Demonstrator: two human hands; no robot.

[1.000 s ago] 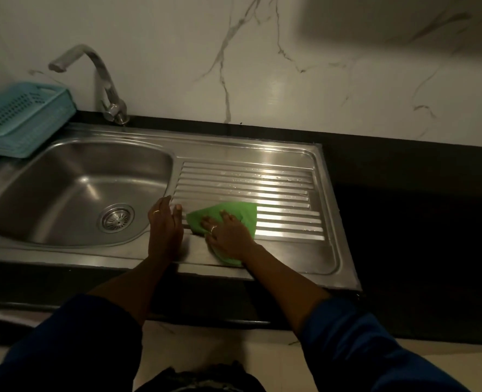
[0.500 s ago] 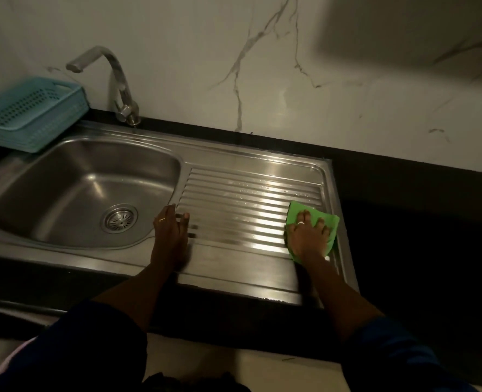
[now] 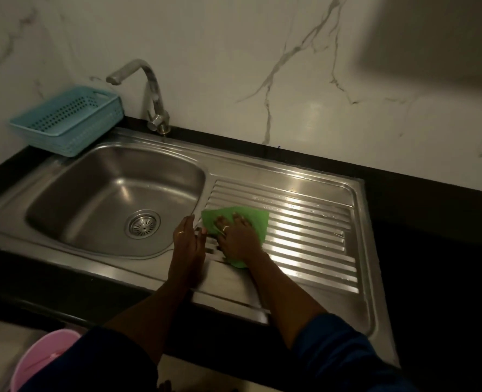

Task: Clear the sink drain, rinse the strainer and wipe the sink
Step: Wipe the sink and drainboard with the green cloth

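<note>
Blue basket (image 3: 67, 120) sits far left on the dark table (image 3: 432, 210), looks empty as far as its holes show. Tap (image 3: 146, 89) behind the sink basin (image 3: 93, 193); basin holds nothing but the strainer (image 3: 142, 224), seated in the drain. Left hand (image 3: 187, 241) rests flat on the rim between basin and draining board, fingers (image 3: 189, 222) close together, pinching nothing. Just right of it, right hand (image 3: 235, 236) presses the green cloth (image 3: 251, 217) flat on the ribbed draining board (image 3: 305, 230), fingers spread on top, not pinching it. The ribs run left to right, so wiping likely follows them; unwiped droplets lie to the right and toward the back, away from the fingers. Right hand is nearer those. Pink bucket (image 3: 42, 360) at lower left, contents hidden.
</note>
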